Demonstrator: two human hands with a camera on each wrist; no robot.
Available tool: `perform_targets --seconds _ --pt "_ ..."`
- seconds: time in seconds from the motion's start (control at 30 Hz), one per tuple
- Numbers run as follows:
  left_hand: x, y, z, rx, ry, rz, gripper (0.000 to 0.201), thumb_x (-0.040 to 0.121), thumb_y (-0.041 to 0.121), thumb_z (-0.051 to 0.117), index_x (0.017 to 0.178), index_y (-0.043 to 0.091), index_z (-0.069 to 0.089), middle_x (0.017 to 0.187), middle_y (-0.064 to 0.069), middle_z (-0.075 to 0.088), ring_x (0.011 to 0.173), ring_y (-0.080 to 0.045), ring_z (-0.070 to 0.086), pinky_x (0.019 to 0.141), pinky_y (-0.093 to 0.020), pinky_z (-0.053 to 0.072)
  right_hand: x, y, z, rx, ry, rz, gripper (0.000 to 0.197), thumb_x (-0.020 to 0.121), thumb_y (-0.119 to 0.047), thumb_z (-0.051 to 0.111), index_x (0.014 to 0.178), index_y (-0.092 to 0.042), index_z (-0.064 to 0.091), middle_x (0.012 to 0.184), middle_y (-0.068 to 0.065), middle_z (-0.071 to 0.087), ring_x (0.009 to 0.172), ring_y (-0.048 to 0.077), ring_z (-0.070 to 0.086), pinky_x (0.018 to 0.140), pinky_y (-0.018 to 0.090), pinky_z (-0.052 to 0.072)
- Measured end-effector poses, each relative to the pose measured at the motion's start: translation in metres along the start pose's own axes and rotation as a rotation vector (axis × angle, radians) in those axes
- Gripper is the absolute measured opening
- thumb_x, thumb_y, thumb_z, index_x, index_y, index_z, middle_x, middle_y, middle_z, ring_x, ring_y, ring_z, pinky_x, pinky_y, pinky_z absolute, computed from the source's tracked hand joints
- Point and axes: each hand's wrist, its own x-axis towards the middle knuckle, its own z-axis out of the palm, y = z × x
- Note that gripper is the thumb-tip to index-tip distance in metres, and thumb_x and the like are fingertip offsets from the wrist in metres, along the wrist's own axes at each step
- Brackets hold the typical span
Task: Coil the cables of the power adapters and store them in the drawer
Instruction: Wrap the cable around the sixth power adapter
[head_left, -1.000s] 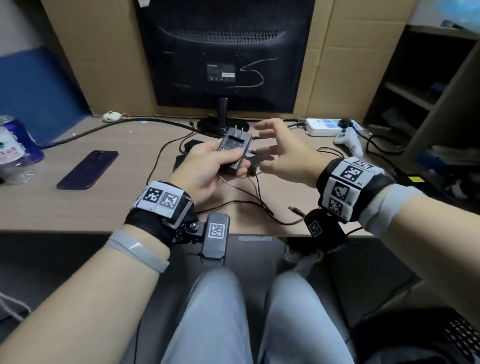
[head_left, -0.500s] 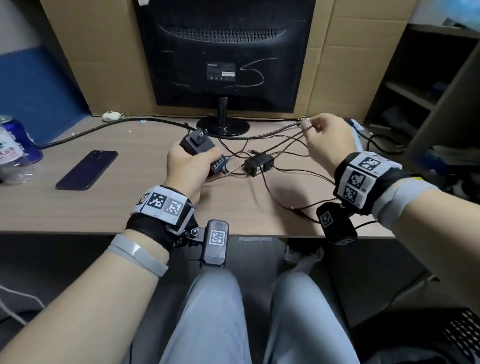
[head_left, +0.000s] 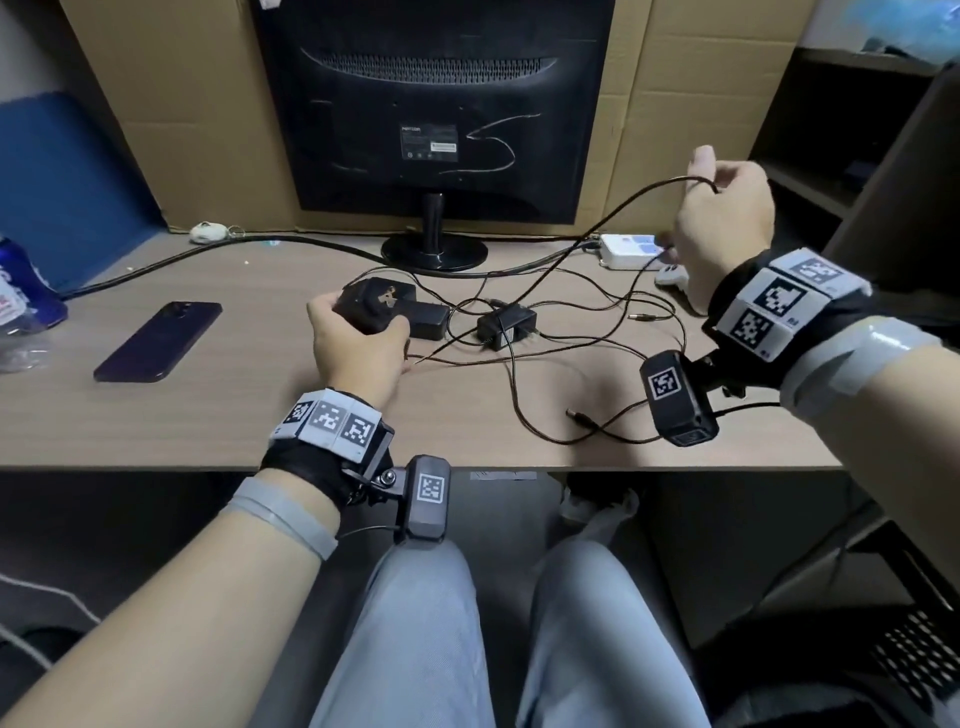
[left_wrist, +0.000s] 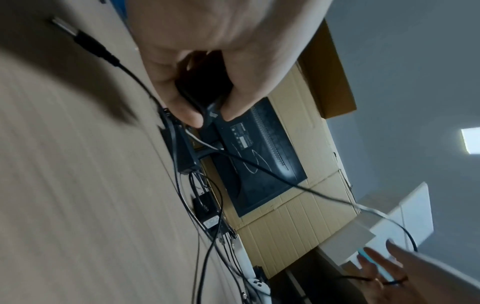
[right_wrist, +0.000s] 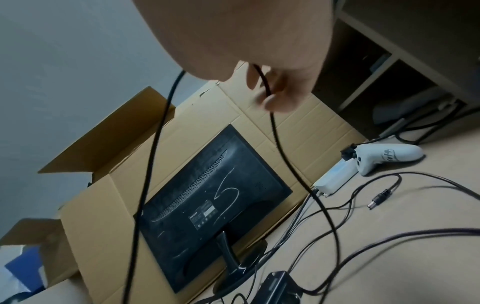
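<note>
My left hand (head_left: 358, 340) holds a black adapter (head_left: 373, 307) low over the counter (head_left: 156, 415), fingers curled round it. A moment ago this hand held the adapter up, with its prongs in the air. Now it has come down close to the wood, beside a second adapter (head_left: 428, 321) that lies flat.

My right hand (head_left: 724, 218) has gone up and out to the right. Half a second ago it was low, near the white power strip (head_left: 628, 248). Now it is high, well apart from my left hand. Its fingers pinch the cable (head_left: 582, 244), and the cable runs in one long line from the adapter up to that hand. The right wrist view shows the cable looped over the fingers (right_wrist: 275, 102).

I think this means I have pulled one cable free of the mess and made it straight. That is a good start for coiling. No coil is made yet.

A third adapter (head_left: 506, 326) sits in the middle of the counter with thin cables all round it. Two loose plug ends (head_left: 576, 415) lie near the front edge and near the right. These cables cross each other, so they could snag when I wind.

I cannot see the drawer in any view. Nothing is stored yet. A phone (head_left: 158, 340) lies to the left, away from the cables.
</note>
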Motion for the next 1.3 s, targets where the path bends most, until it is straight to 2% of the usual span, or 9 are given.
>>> perform_targets --seconds 0.13,0.27,0.37,0.53,0.67,0.8,0.93,1.1,1.3 --pt "-0.005 0.005 0.007 -0.191 -0.086 -0.197 0.053 0.088 0.012 0.074 0.132 0.021 0.046 0.118 -0.006 0.066 0.077 -0.02 0.077 0.069 -0.043 0.067 -0.006 0.012 0.0 -0.088 -0.22 -0.148 0.043 0.085 -0.011 0.053 0.117 -0.037 0.066 0.12 -0.011 0.063 0.117 0.018 0.064 0.096 0.038 0.059" --pt "-0.009 0.012 0.012 -0.414 -0.248 -0.41 0.047 0.096 0.018 0.07 0.137 0.005 0.051 0.121 -0.025 0.07 0.102 -0.041 0.075 0.067 -0.046 0.063 -0.019 0.013 0.002 -0.532 -0.498 -0.318 0.071 0.062 -0.015 0.047 0.125 -0.044 0.064 0.146 -0.004 0.047 0.153 0.029 0.017 0.122 0.023 0.01" --pt "-0.009 0.015 0.016 -0.226 -0.263 -0.356 0.042 0.095 0.035 0.072 0.131 0.017 0.06 0.107 -0.006 0.079 0.097 -0.023 0.076 0.065 -0.036 0.054 -0.03 0.019 0.001 -0.84 -0.801 -0.297 0.077 0.068 -0.012 0.055 0.139 -0.041 0.055 0.153 0.006 0.04 0.147 0.033 0.027 0.118 0.046 0.033" --pt "-0.006 0.023 0.018 -0.166 -0.259 -0.341 0.031 0.093 0.038 0.075 0.115 0.019 0.063 0.103 -0.007 0.078 0.069 -0.015 0.06 0.048 -0.023 0.036 -0.045 0.02 -0.008 -0.936 -0.987 -0.264 0.073 0.084 0.007 0.047 0.146 -0.033 0.052 0.112 -0.004 0.06 0.082 0.015 0.055 0.061 0.023 0.042" --pt "-0.008 0.026 0.019 -0.277 -0.307 -0.344 0.03 0.095 0.023 0.077 0.119 0.01 0.065 0.108 -0.013 0.079 0.086 -0.03 0.079 0.057 -0.028 0.059 -0.057 0.013 -0.009 -0.679 -1.227 -0.116 0.064 0.089 0.004 0.061 0.146 -0.025 0.056 0.145 -0.004 0.058 0.132 0.014 0.053 0.099 0.025 0.039" --pt "-0.016 0.032 0.021 -0.41 -0.356 -0.428 0.013 0.096 0.009 0.073 0.105 0.001 0.068 0.109 -0.023 0.077 0.094 -0.041 0.078 0.079 -0.04 0.066 -0.06 0.02 -0.001 -0.62 -1.171 -0.29 0.033 0.101 -0.053 0.057 0.119 -0.03 0.073 0.111 -0.012 0.069 0.109 0.006 0.058 0.097 0.024 0.042" --pt "-0.023 0.037 0.018 -0.468 -0.508 -0.493 0.014 0.1 0.012 0.066 0.111 0.002 0.066 0.105 -0.024 0.078 0.084 -0.037 0.078 0.062 -0.029 0.062 -0.05 0.03 0.005 -0.283 -0.919 -0.305 0.037 0.11 -0.035 0.045 0.087 -0.021 0.07 0.071 -0.013 0.066 0.074 0.003 0.06 0.079 0.022 0.046" --pt "-0.046 0.046 0.02 -0.343 -0.846 -0.454 0.017 0.101 0.023 0.061 0.105 0.011 0.072 0.089 -0.008 0.075 0.069 -0.018 0.072 0.052 -0.019 0.045 -0.059 0.037 0.01 -0.072 -0.933 -0.287 0.039 0.11 -0.021 0.044 0.078 -0.029 0.066 0.072 -0.001 0.056 0.067 0.015 0.053 0.069 0.029 0.048" --pt "-0.062 0.049 0.027 -0.454 -1.054 -0.389 0.052 0.089 0.003 0.067 0.136 0.022 0.058 0.104 -0.013 0.075 0.078 -0.031 0.073 0.059 -0.024 0.054 -0.072 0.037 0.016 0.142 -0.927 -0.158 0.022 0.085 -0.011 0.06 0.106 -0.012 0.067 0.096 0.005 0.071 0.088 0.017 0.064 0.073 0.031 0.052"
